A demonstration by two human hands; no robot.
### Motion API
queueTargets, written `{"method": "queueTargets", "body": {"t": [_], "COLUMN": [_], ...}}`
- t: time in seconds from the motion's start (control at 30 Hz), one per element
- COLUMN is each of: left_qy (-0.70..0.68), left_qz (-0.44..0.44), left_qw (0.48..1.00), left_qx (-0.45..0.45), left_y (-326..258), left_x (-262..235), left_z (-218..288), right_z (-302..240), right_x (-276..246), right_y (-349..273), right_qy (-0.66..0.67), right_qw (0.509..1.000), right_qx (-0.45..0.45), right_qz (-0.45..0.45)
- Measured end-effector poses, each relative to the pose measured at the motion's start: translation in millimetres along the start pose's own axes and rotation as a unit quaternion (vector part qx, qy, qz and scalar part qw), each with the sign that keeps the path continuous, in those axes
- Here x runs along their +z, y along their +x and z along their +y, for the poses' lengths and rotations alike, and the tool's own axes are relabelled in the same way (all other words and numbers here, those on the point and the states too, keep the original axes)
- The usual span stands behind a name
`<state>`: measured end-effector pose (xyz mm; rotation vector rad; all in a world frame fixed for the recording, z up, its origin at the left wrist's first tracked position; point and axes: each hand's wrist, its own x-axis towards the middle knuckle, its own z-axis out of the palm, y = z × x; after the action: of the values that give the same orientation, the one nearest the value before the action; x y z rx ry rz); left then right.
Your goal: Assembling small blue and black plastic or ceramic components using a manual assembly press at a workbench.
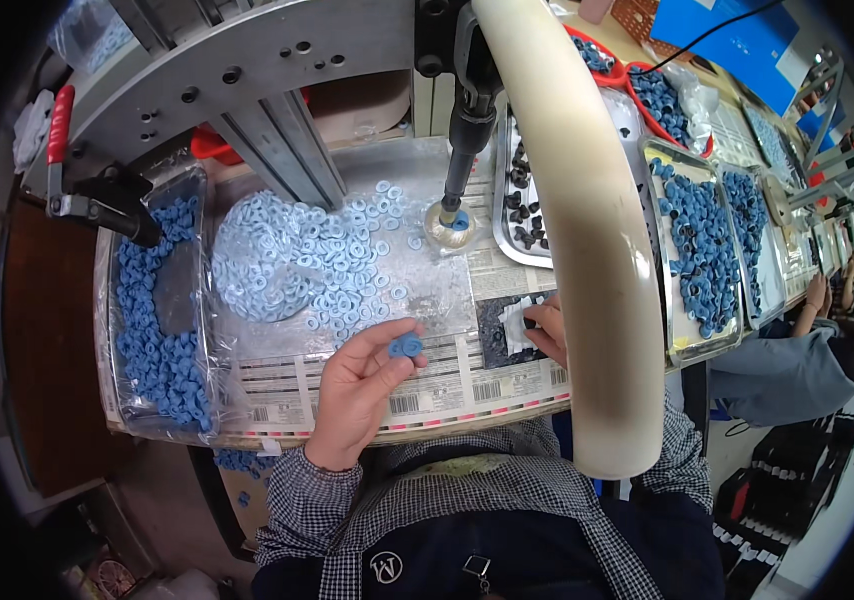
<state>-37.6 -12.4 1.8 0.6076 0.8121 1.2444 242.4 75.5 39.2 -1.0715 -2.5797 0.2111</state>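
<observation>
My left hand [359,385] is closed over the front of the bench, pinching a small blue ring-shaped part [406,346] between thumb and fingers. My right hand [549,330] has its fingers bent together at a crumpled white cloth [519,325] on a dark flat pad [494,345]; a thick cream tube hides the rest of that hand, and whatever is between its fingertips does not show. Ahead of my hands, a vertical press rod [461,170] comes down onto a round metal seat [450,238], where another blue piece sits. Loose pale blue rings [352,265] spread to the left of the rod.
The curved cream tube [602,250] crosses in front of my right arm. Blue parts fill a left tray [205,330] and a right tray [692,250]. A metal tray [522,255] holds black pieces. A red-handled clamp [60,130] stands left; a person [797,350] sits at far right.
</observation>
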Motion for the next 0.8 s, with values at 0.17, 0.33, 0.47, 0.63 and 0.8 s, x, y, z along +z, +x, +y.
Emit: {"method": "queueTargets", "body": {"t": [0.17,0.33,0.47,0.63,0.8], "left_qy": [0.091,0.282,0.368,0.391,0.416], "left_qz": [-0.016,-0.026,-0.018,-0.015,-0.031], "left_qw": [0.995,0.955,0.922,0.905,0.895], "left_qx": [0.028,0.092,0.12,0.167,0.16], "left_y": [10.6,18.5,22.8,24.2,21.4], "left_x": [13.2,28.5,30.5,35.2,33.0], "left_z": [0.4,3.1,-8.0,-15.3,-16.3], "right_z": [-2.3,-14.2,-29.9,-41.7,-43.2], "right_x": [-3.5,-9.2,-1.1,-1.7,-3.5], "right_y": [3.2,5.2,15.3,28.2,30.5], "right_qy": [-0.025,0.196,0.259,0.233,0.211], "right_qw": [1.0,0.976,0.963,0.969,0.975], "right_qx": [-0.018,0.086,0.043,-0.02,-0.018], "right_qz": [-0.003,0.027,0.056,0.082,0.064]}}
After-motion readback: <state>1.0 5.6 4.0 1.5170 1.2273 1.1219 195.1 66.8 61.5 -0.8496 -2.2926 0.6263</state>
